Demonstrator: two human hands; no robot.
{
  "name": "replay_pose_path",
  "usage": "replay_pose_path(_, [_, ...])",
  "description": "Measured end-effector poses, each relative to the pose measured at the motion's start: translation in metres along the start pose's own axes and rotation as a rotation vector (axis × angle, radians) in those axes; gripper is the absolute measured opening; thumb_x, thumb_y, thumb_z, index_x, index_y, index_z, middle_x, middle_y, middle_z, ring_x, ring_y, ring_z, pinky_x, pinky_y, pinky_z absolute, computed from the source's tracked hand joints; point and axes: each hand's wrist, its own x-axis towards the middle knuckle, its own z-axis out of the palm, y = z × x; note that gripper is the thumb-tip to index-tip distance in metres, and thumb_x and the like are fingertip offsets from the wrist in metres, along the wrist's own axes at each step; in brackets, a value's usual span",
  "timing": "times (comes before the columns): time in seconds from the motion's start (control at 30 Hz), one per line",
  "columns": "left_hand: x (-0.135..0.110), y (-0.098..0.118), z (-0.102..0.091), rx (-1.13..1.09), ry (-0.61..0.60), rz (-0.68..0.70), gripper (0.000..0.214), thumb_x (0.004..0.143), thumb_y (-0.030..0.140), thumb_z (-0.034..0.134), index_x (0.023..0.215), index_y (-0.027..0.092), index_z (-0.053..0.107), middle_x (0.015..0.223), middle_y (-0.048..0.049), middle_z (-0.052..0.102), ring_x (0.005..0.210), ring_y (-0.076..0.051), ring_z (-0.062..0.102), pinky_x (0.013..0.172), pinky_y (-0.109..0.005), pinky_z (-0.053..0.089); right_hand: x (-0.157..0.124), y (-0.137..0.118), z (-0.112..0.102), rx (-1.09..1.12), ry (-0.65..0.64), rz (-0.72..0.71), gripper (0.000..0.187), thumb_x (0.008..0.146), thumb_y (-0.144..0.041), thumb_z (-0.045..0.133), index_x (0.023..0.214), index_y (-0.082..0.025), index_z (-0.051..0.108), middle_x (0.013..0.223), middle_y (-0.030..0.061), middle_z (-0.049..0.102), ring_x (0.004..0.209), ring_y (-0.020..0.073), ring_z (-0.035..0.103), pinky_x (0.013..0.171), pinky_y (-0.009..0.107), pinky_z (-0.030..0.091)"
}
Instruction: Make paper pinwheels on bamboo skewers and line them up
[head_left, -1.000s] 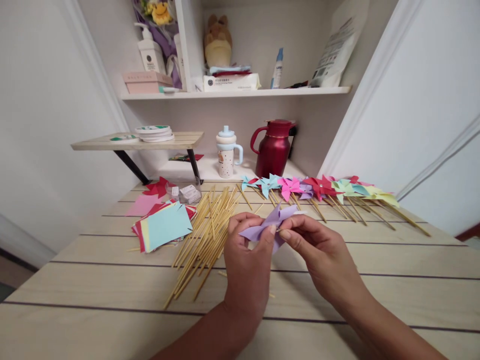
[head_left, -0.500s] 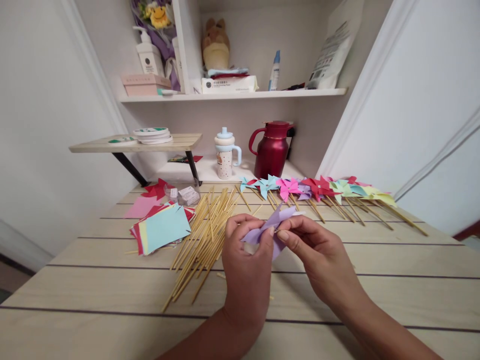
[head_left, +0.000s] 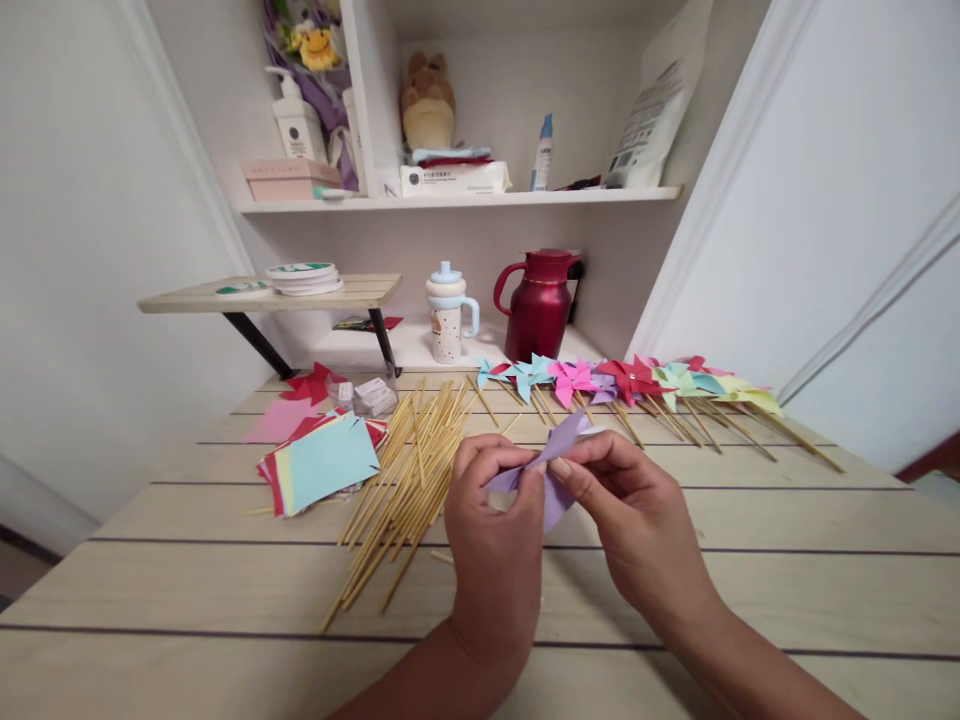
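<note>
A folded purple paper piece (head_left: 559, 455) is held above the wooden table (head_left: 225, 590) between both hands. My left hand (head_left: 491, 530) wraps its fingers round the paper's left side, thumb pressed at the middle. My right hand (head_left: 637, 520) pinches the paper's centre from the right. To the left of my hands lies a loose pile of wooden sticks (head_left: 405, 470). A stack of coloured paper squares (head_left: 322, 460) sits further left. A row of finished paper pinwheels (head_left: 630, 385) on sticks lies across the back right of the table.
A dark red jug (head_left: 540, 305) and a lidded cup (head_left: 447, 315) stand at the back. A small wooden shelf (head_left: 262, 292) holds round white discs. Small clear packets (head_left: 364, 395) lie near the paper stack. Bottles, a box and a plush toy fill the upper shelf (head_left: 465, 198).
The camera has tilted slightly, shifting the scene. My hands stay closed on the purple paper, the fingers pressing a little closer together at its centre.
</note>
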Motion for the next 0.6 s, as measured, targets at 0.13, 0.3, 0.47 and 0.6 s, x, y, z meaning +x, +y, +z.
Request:
replay_pose_path(0.13, [0.0015,-0.0032,-0.0007,0.014,-0.006,0.038,0.018,0.073,0.004,0.067,0.068,0.021,0.065,0.081,0.0007,0.062,0.082,-0.014,0.061,0.072,-0.023,0.05,0.0009,0.0018,0.0,-0.004,0.002,0.023,0.018,0.082,-0.036,0.075,0.08,-0.022,0.065,0.073,-0.0011,0.062,0.067,0.0135,0.053,0.061,0.026,0.045])
replay_pose_path(0.3, [0.003,-0.0047,-0.0026,0.104,-0.015,0.121,0.018,0.075,0.004,0.066,0.075,0.021,0.066,0.083,0.0008,0.063,0.082,-0.014,0.062,0.075,-0.024,0.05,0.002,0.0024,0.0007,0.002,0.007,-0.002,0.017,0.082,-0.035,0.076,0.079,-0.021,0.065,0.075,-0.0007,0.063,0.07,0.014,0.055,0.063,0.027,0.047])
replay_pose_path(0.47, [-0.0006,-0.0035,-0.0027,0.174,0.027,0.246,0.021,0.076,0.002,0.064,0.081,0.022,0.06,0.082,0.0019,0.062,0.078,-0.013,0.06,0.073,-0.024,0.049,0.0008,-0.0003,0.0022,0.004,0.016,-0.026,0.017,0.081,-0.033,0.077,0.078,-0.022,0.065,0.074,-0.0012,0.063,0.069,0.0147,0.056,0.063,0.028,0.047])
replay_pose_path(0.6, [-0.0008,-0.0033,-0.0027,0.179,0.01,0.226,0.023,0.075,0.0,0.063,0.079,0.022,0.058,0.078,0.0029,0.061,0.075,-0.013,0.06,0.071,-0.024,0.048,-0.0001,-0.0011,0.0017,-0.024,0.018,-0.05,0.016,0.082,-0.033,0.076,0.077,-0.023,0.064,0.075,-0.0015,0.063,0.07,0.0149,0.056,0.064,0.028,0.047])
